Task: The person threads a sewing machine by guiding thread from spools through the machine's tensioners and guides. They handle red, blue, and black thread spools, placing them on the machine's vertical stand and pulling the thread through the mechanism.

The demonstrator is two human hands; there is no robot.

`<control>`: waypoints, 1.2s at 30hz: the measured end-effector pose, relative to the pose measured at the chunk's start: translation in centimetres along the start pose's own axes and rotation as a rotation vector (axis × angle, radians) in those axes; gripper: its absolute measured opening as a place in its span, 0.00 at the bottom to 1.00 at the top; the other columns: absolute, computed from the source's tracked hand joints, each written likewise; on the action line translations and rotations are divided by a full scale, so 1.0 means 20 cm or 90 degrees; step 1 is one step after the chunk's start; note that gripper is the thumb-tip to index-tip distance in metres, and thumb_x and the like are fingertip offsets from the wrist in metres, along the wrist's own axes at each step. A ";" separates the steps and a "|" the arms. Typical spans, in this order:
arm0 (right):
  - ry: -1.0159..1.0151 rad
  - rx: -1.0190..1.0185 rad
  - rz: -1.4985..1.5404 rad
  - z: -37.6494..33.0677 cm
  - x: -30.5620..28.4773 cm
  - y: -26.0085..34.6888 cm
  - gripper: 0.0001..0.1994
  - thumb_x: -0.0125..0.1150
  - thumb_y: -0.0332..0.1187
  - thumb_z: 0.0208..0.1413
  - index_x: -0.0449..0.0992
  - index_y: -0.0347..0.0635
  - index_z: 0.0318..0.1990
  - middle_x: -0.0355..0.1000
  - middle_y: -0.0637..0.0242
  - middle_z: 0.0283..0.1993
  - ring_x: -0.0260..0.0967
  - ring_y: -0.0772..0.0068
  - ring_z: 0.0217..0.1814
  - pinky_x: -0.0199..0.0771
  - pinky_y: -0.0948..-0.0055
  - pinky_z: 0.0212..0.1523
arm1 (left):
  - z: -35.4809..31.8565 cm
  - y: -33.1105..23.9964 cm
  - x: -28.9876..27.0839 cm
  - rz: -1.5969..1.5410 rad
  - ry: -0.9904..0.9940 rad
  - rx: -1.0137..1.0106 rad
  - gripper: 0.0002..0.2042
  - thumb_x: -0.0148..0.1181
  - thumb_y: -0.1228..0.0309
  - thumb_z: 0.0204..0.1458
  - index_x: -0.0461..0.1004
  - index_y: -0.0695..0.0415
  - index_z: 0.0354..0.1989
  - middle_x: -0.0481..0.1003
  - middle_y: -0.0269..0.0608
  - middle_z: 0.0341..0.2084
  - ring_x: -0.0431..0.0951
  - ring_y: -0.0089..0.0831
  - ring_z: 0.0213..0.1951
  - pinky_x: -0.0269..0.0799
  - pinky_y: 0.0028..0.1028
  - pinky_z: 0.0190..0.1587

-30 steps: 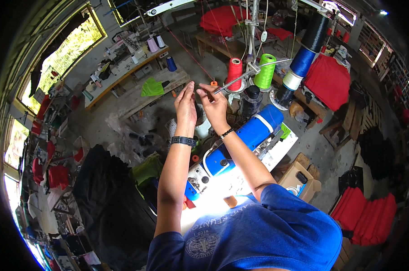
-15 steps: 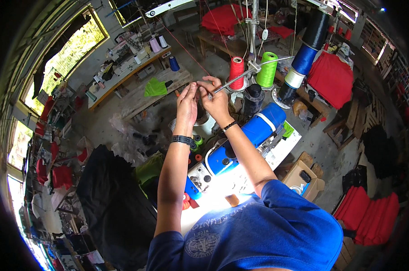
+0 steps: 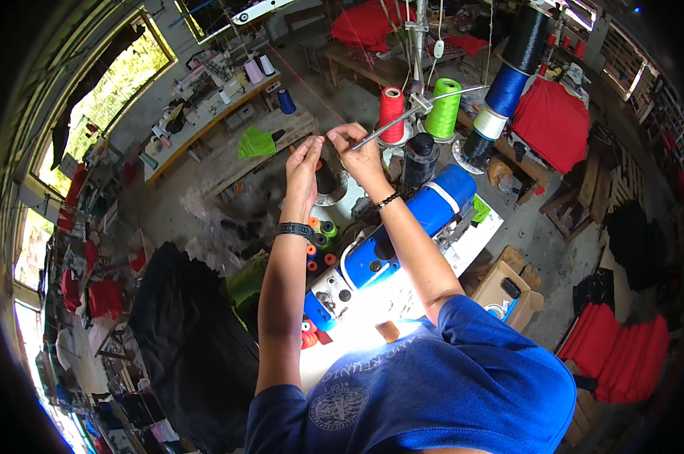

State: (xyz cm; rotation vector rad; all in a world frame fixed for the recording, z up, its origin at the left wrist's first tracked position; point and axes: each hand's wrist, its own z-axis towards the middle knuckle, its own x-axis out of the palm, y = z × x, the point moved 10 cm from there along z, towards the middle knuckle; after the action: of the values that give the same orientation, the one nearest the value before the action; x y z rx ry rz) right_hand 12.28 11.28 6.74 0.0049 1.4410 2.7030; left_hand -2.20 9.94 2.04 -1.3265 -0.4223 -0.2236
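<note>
Your hands are up and close together here, left hand [image 3: 302,170] and right hand [image 3: 364,163], fingertips bunched and almost meeting, with only a narrow gap between the two. Is anything pinched there? Too fine to tell from this view! The red thread [image 3: 309,88] slants down from the upper left toward your right fingers, but whether it touches them I can't say.

Right beside your right hand comes the metal rod [image 3: 391,126], its near end at your fingers, and just behind it the red cone [image 3: 392,115] and the green cone [image 3: 443,110], both standing on the thread stand.

So how far along are you? The cones look set and the red thread is strung overhead, so that part seems done; the fine fingertip work looks unfinished, with both hands busy at it.

Below your forearms lies the blue sewing machine [image 3: 432,208] on its white counter [image 3: 487,227], small spools [image 3: 311,250] clustered near your left wrist. Glare swallows the counter nearest you, so no reading any stitching there. Farther out, on your right, an open cardboard box [image 3: 533,301]; on your left, a great heap of black cloth [image 3: 183,340].
</note>
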 end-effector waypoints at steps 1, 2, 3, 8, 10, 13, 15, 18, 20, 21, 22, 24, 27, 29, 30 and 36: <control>-0.012 -0.010 0.033 0.01 -0.01 0.01 0.05 0.61 0.30 0.48 0.76 0.38 0.29 0.72 0.62 0.30 0.69 0.68 0.32 0.66 0.74 0.30 | 0.00 -0.01 0.00 0.030 -0.001 0.016 0.09 0.57 0.69 0.53 0.75 0.60 0.39 0.72 0.31 0.38 0.68 0.20 0.44 0.59 0.21 0.49; -0.024 -0.020 0.066 0.01 -0.01 0.03 0.05 0.61 0.30 0.48 0.76 0.37 0.29 0.72 0.63 0.30 0.68 0.70 0.32 0.65 0.75 0.29 | 0.00 -0.02 -0.01 0.060 -0.001 0.032 0.09 0.57 0.69 0.53 0.76 0.60 0.38 0.72 0.31 0.38 0.68 0.20 0.44 0.59 0.21 0.49; -0.035 -0.030 0.099 0.02 -0.02 0.04 0.05 0.61 0.30 0.49 0.75 0.37 0.29 0.71 0.64 0.29 0.68 0.72 0.32 0.65 0.76 0.29 | 0.01 -0.03 -0.02 0.077 0.001 0.044 0.09 0.57 0.69 0.53 0.76 0.61 0.38 0.73 0.31 0.38 0.68 0.20 0.44 0.59 0.21 0.49; 0.017 0.136 0.285 0.05 0.00 -0.05 0.11 0.59 0.36 0.54 0.73 0.36 0.34 0.68 0.73 0.22 0.62 0.86 0.21 0.62 0.83 0.21 | -0.02 -0.05 0.02 0.080 -0.013 0.029 0.10 0.57 0.69 0.53 0.76 0.62 0.39 0.74 0.34 0.38 0.70 0.21 0.44 0.60 0.21 0.50; 0.020 0.123 0.264 0.03 0.00 -0.03 0.11 0.58 0.36 0.55 0.73 0.35 0.35 0.69 0.72 0.24 0.63 0.85 0.22 0.63 0.83 0.22 | -0.02 -0.05 0.01 0.057 -0.024 0.029 0.11 0.57 0.69 0.53 0.75 0.63 0.40 0.75 0.36 0.38 0.71 0.23 0.44 0.61 0.21 0.51; 0.017 0.115 0.266 0.01 -0.02 -0.01 0.11 0.58 0.36 0.55 0.73 0.35 0.35 0.71 0.70 0.26 0.64 0.84 0.23 0.64 0.82 0.22 | -0.03 -0.06 0.01 0.012 -0.028 0.024 0.12 0.57 0.69 0.53 0.74 0.65 0.41 0.75 0.40 0.38 0.72 0.26 0.45 0.63 0.23 0.51; 0.012 0.118 0.285 0.01 -0.03 -0.02 0.11 0.57 0.36 0.56 0.73 0.34 0.35 0.71 0.69 0.28 0.64 0.83 0.23 0.65 0.82 0.22 | -0.03 -0.05 0.01 -0.017 -0.024 0.026 0.12 0.57 0.70 0.53 0.74 0.65 0.41 0.75 0.41 0.38 0.73 0.27 0.44 0.64 0.24 0.52; 0.006 0.136 0.318 0.01 -0.04 -0.06 0.11 0.56 0.35 0.56 0.73 0.34 0.35 0.72 0.67 0.30 0.64 0.82 0.24 0.65 0.81 0.24 | -0.02 -0.03 0.00 -0.039 -0.025 0.032 0.11 0.57 0.70 0.53 0.74 0.65 0.40 0.75 0.42 0.38 0.74 0.29 0.44 0.65 0.25 0.52; 0.011 0.160 0.330 -0.01 -0.05 -0.07 0.12 0.56 0.37 0.56 0.73 0.34 0.35 0.72 0.67 0.32 0.63 0.80 0.23 0.64 0.81 0.26 | -0.02 -0.03 -0.01 -0.035 -0.038 0.025 0.11 0.57 0.70 0.53 0.74 0.66 0.40 0.75 0.42 0.38 0.74 0.29 0.44 0.65 0.26 0.52; 0.006 0.172 0.340 -0.01 -0.05 -0.08 0.11 0.56 0.37 0.56 0.72 0.35 0.35 0.72 0.66 0.32 0.63 0.80 0.23 0.64 0.81 0.26 | -0.02 -0.03 -0.02 -0.031 -0.043 0.025 0.11 0.57 0.70 0.53 0.74 0.66 0.40 0.75 0.42 0.38 0.73 0.29 0.44 0.65 0.26 0.52; 0.001 0.184 0.351 -0.01 -0.06 -0.08 0.11 0.56 0.37 0.56 0.72 0.35 0.35 0.72 0.66 0.32 0.63 0.80 0.23 0.64 0.81 0.26 | -0.02 -0.03 -0.02 -0.026 -0.048 0.025 0.12 0.57 0.70 0.53 0.73 0.66 0.40 0.75 0.42 0.38 0.73 0.29 0.44 0.65 0.26 0.52; 0.006 0.184 0.363 -0.02 -0.06 -0.09 0.11 0.56 0.37 0.56 0.72 0.36 0.35 0.72 0.66 0.32 0.63 0.80 0.22 0.63 0.81 0.25 | -0.02 -0.03 -0.01 -0.035 -0.047 0.029 0.12 0.57 0.70 0.53 0.73 0.66 0.40 0.75 0.42 0.39 0.73 0.29 0.45 0.65 0.26 0.52; 0.030 0.176 0.355 -0.03 -0.04 -0.11 0.10 0.55 0.36 0.57 0.72 0.36 0.35 0.72 0.67 0.29 0.62 0.82 0.21 0.62 0.82 0.23 | -0.02 -0.02 0.00 -0.073 -0.042 0.025 0.12 0.57 0.69 0.53 0.73 0.66 0.41 0.75 0.43 0.39 0.73 0.30 0.45 0.65 0.26 0.52; 0.034 0.207 0.332 -0.06 -0.04 -0.08 0.09 0.55 0.34 0.57 0.72 0.35 0.35 0.71 0.67 0.26 0.62 0.83 0.19 0.62 0.83 0.21 | -0.03 0.00 0.00 -0.096 -0.055 -0.001 0.13 0.57 0.69 0.53 0.73 0.66 0.41 0.74 0.43 0.40 0.73 0.31 0.45 0.65 0.26 0.52; 0.032 0.205 0.325 -0.06 -0.03 -0.08 0.10 0.55 0.35 0.57 0.72 0.35 0.35 0.70 0.68 0.23 0.61 0.83 0.17 0.60 0.83 0.18 | -0.03 0.00 0.00 -0.113 -0.056 0.001 0.13 0.57 0.68 0.53 0.73 0.66 0.41 0.75 0.43 0.39 0.74 0.31 0.44 0.66 0.26 0.51; 0.059 0.174 0.260 -0.04 -0.02 -0.08 0.10 0.57 0.35 0.56 0.73 0.36 0.34 0.66 0.72 0.19 0.59 0.86 0.15 0.55 0.83 0.14 | -0.05 -0.03 0.02 -0.060 -0.025 0.017 0.11 0.56 0.69 0.54 0.72 0.63 0.42 0.74 0.40 0.37 0.73 0.27 0.43 0.66 0.26 0.51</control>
State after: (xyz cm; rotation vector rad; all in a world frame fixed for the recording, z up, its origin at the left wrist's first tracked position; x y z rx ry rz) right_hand 12.75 11.56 4.97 0.2159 2.0237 2.8059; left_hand -1.95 8.79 2.53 -1.2885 -0.5208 -0.2697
